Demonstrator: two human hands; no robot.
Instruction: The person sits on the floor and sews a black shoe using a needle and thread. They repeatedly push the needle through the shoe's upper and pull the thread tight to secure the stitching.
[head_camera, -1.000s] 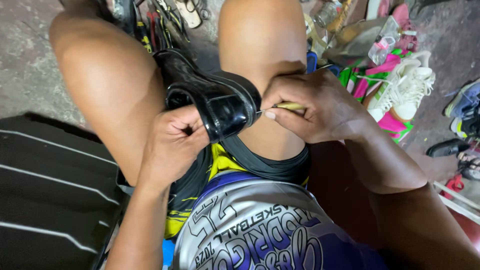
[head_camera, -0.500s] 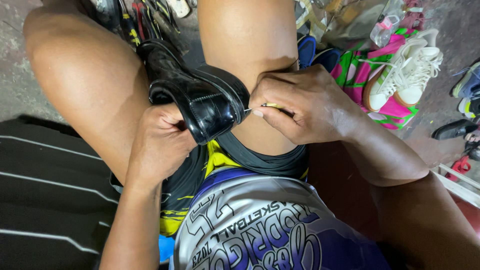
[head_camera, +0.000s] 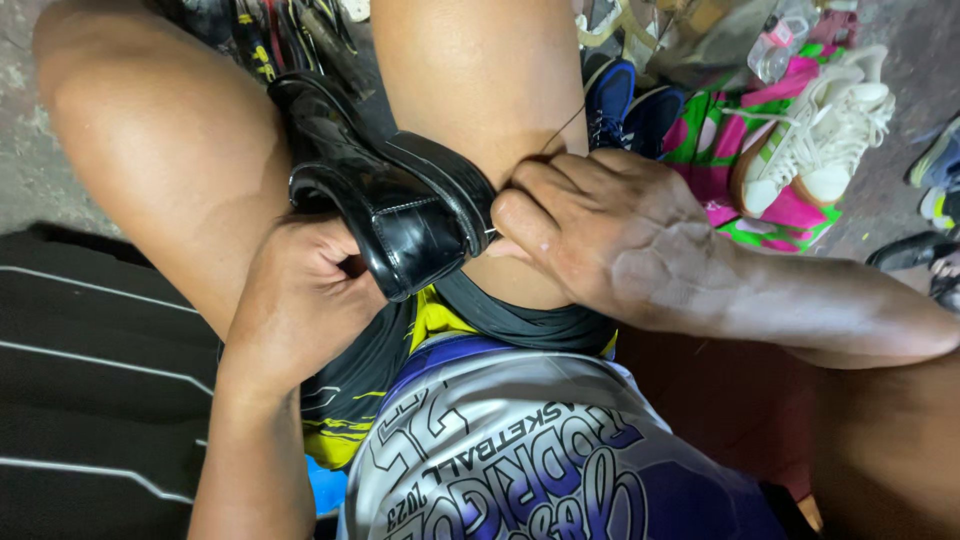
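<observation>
black shoe held between your knees, both hands on it

the glossy black leather shoe (head_camera: 400, 200) sits wedged between your bare thighs, its heel end turned toward your lap and its toe pointing away from you. your left hand (head_camera: 300, 300) comes up from below, fingers curled shut around the shoe's rear underside, gripping it. your right hand (head_camera: 600, 230) lies across your right thigh, its fingers bunched and pinched closed right at the edge of the shoe; what they pinch is too small to make out, though a thin dark thread (head_camera: 565, 125) runs up from the knuckles. the two hands are close, with only the back of the shoe between them.

beyond your right knee, on the ground, a white sneaker (head_camera: 820, 140) lies on a pink and green cloth (head_camera: 720, 140), and a blue shoe (head_camera: 610, 95) rests just beside your thigh. a dark striped mat (head_camera: 90, 400) lies at your left side. your printed jersey (head_camera: 520, 460) fills the bottom of the view.
</observation>
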